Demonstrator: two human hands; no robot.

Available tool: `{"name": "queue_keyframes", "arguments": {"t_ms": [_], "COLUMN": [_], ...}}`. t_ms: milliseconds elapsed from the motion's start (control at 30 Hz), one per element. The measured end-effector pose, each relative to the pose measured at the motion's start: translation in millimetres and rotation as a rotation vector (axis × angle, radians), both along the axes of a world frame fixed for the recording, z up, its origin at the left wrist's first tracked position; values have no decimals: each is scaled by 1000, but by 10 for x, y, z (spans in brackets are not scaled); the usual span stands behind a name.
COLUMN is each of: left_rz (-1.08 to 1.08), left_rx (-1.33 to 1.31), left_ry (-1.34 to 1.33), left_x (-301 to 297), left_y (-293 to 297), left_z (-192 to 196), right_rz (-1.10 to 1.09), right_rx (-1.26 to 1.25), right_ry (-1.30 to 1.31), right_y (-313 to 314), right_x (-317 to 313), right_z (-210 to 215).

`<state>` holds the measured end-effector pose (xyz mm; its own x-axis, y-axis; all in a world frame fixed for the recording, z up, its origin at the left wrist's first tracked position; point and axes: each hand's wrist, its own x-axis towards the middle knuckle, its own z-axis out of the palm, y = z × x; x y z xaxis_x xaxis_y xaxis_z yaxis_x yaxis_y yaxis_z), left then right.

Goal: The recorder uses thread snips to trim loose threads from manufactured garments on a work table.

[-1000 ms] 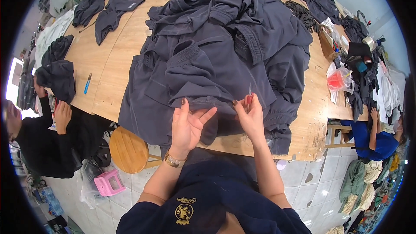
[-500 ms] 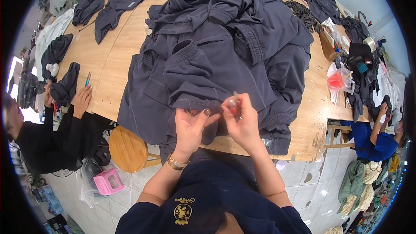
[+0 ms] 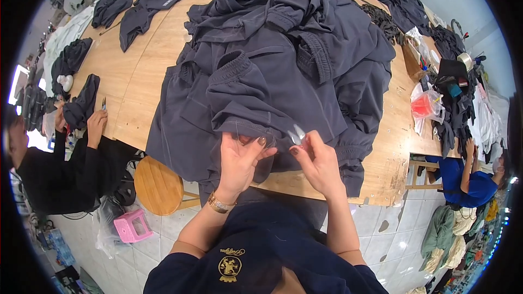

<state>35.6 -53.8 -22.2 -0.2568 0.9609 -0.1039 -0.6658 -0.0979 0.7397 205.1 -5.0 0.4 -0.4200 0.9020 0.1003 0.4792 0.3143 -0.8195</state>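
My left hand (image 3: 238, 164) is closed on the near hem of a dark grey garment (image 3: 239, 113), its thumb laid over the edge. A fine loose thread seems to stand out at that hem. Just to the right, my right hand (image 3: 320, 164) grips small metal thread snips (image 3: 297, 134), blades spread and pointing away from me. The blades are beside the hem, a little apart from my left fingertips. The garment has an elastic, gathered cuff and lies on a big heap of similar dark grey garments (image 3: 348, 38).
The heap covers the middle of a wooden table (image 3: 139, 87). A co-worker (image 3: 65, 169) at left holds dark cloth and snips; another in blue (image 3: 468, 182) sits at right. A red drink cup (image 3: 424, 104) stands right of the heap. A round stool (image 3: 158, 185) is at lower left.
My right hand has moved slightly right, away from my left fingers, and the snips' blades now show clearly spread. My left hand stays at the hem. The far person's hands have left view.
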Motion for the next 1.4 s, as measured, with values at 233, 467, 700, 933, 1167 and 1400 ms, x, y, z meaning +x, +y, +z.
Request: {"name": "queue_keyframes", "arguments": {"t_ms": [233,467,700,933,1167,1400], "left_rz": [10,14,11,13,0,11], "left_rx": [22,55,45,53,30,-58], "left_ry": [51,71,134,177,110,46], "left_x": [-10,29,51,50,31,10], "left_y": [-1,-12,-19,-27,-11,-10], "left_z": [-19,-4,35,-24,-12,56], "right_rz": [61,97,113,127,90,33], "right_rx": [255,237,232,202,182,343], "right_ry": [-155,-168,-152,-149,-122,-184], "right_y": [-43,-33,-18,1,1,-15], "right_x": [-21,-36,-57,-17,-3,6], "right_z": [-91,-59,-39,-76,-86,-164]}}
